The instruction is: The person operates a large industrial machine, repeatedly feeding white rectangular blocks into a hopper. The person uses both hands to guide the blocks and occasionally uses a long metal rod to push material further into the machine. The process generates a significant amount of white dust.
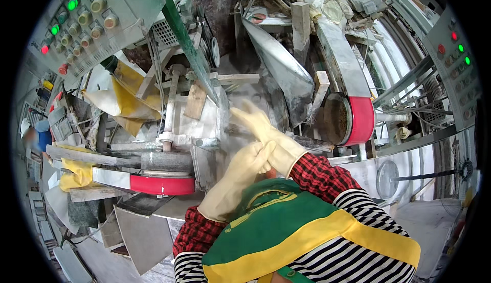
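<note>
Both of my hands wear long cream rubber gloves, over red-and-black checked sleeves. My left hand is closed on the wrist part of the right glove, its fingers pinching the material. My right hand stretches away toward the upper left with its fingers extended and holding nothing; they are somewhat blurred. A green apron with a yellow border covers my front, just below the hands.
Belt machines with red guards stand at left and right. A button panel with lit lamps hangs upper left, another control panel at far right. Grey slabs lean lower left. A person in blue is at far left.
</note>
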The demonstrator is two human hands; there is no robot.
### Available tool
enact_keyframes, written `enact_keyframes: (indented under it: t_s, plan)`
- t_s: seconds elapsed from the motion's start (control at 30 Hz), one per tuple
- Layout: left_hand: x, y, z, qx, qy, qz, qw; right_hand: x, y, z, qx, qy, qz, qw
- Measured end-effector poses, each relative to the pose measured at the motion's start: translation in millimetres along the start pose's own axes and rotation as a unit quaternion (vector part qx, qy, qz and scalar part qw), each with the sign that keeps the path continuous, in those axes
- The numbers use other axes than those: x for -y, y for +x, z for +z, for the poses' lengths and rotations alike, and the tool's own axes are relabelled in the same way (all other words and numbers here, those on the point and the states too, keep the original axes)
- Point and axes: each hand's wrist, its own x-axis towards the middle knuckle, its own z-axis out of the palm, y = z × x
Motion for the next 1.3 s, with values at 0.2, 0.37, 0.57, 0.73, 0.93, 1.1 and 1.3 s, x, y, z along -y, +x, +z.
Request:
enact_keyframes:
  t_s: [0.2, 0.37, 0.57, 0.73, 0.93, 1.1, 1.3]
  plan:
    - [-8, -10, -2, 0.059, -0.042, -0.017, 0.997, -9, -8, 7, 0.069, 0.274, 0.085, 0.955]
    - [19, -5, 8, 0.083, -0.070, -0.001, 0.994, -33, 13, 6, 0.114, 0.325, 0.028, 0.938]
    - [32, -4, 11, 0.096, -0.043, 0.035, 0.994, -64, -1, -5, 0.189, 0.172, -0.107, 0.961]
    - [46, -9, -4, 0.022, -0.103, -0.016, 0.994, -75, 4, 8, 0.123, 0.100, 0.109, 0.981]
    - [91, -24, -128, -0.246, -0.035, 0.073, 0.966, -166, -8, -86, -0.043, 0.093, 0.266, 0.958]
    - [124, -121, -261, -0.657, 0.285, -0.117, 0.688, -228, -57, -188, -0.068, 0.108, 0.351, 0.928]
    - [175, -143, -330, -0.703, 0.227, -0.294, 0.607, -200, -74, -172, -0.074, 0.067, 0.319, 0.942]
